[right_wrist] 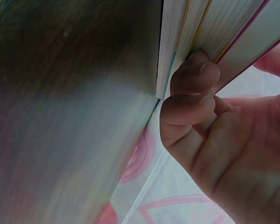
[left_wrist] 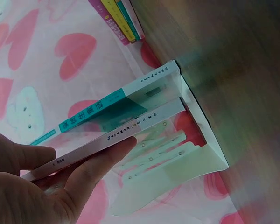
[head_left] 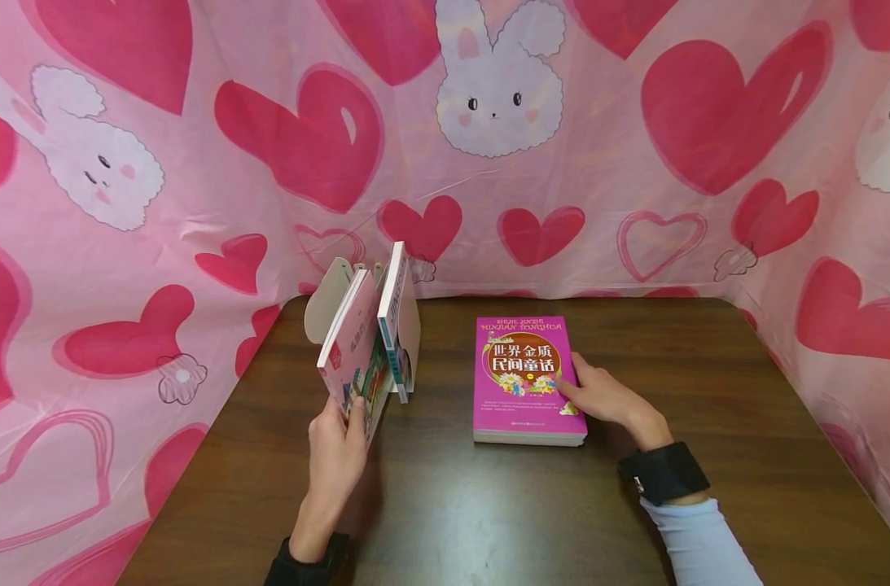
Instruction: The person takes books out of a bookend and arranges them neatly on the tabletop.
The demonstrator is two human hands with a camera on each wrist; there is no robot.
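Observation:
My left hand (head_left: 338,443) pinches a thin pink picture book (head_left: 352,338) between thumb and fingers, by its near lower end. That book stands upright in a white bookend (left_wrist: 196,165). Beside it, to the right, leans a white and teal book (head_left: 393,309), also upright. On the right, a stack of books lies flat, topped by a magenta storybook (head_left: 518,415). My right hand (head_left: 609,399) grips the stack's right side, thumb on the top cover. In the right wrist view, its curled fingers (right_wrist: 186,112) press against the page edges (right_wrist: 224,32).
A brown wooden table (head_left: 445,521) carries everything. Behind and at both sides hangs a pink cloth (head_left: 481,183) with hearts and rabbits. In the left wrist view, the stack shows magenta, yellow (left_wrist: 119,21), teal and pale pink spines.

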